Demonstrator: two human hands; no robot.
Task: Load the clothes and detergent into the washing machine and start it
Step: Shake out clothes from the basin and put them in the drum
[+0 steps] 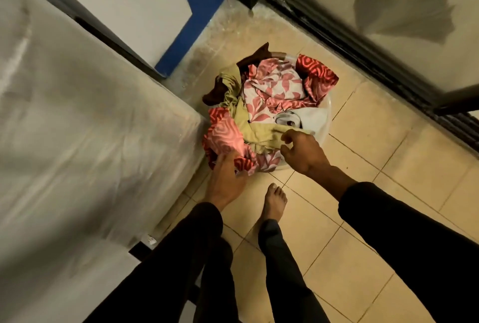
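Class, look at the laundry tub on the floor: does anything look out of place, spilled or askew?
Yes. The clothes are heaped above the clear tub and spill over its rim: red patterned cloth hangs over the near left edge, where the left hand touches it. Nothing lies on the floor tiles.

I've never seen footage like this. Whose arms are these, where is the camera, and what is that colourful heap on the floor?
There is no robot: a person wears a camera on the head, looking down at their own arms and a bare foot. The heap is clothes in a pale basket on the tiled floor, beside a large white machine under a plastic cover. The left hand touches the red patterned cloth. The right hand, fingers curled, reaches to the olive garment; neither clearly grips yet.
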